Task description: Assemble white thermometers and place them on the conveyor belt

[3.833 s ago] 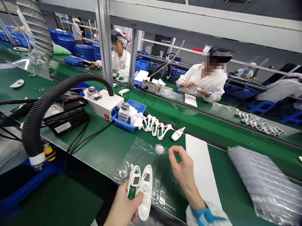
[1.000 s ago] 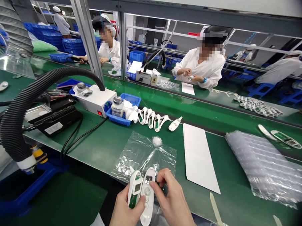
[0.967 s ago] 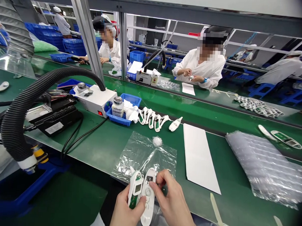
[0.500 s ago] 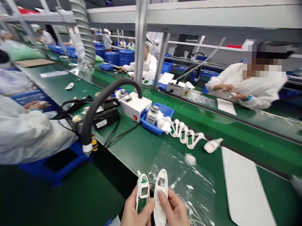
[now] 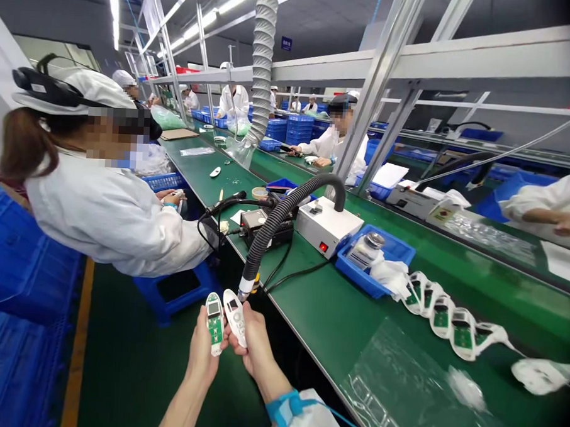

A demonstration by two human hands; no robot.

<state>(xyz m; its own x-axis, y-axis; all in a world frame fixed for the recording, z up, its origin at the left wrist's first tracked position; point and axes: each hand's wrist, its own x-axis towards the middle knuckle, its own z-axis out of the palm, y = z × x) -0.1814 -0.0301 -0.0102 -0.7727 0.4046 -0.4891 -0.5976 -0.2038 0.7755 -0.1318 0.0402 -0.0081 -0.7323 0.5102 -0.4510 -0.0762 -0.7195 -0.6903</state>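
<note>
Left hand [image 5: 200, 347] gripped the circuit-board half [image 5: 215, 329], right hand [image 5: 257, 339] pinched the white cover [image 5: 235, 319]! A white-coated worker [image 5: 117, 212] sat beside the green table [image 5: 304, 312].

Black ribbed hose [image 5: 276, 224] on white box [image 5: 329, 223]
</note>
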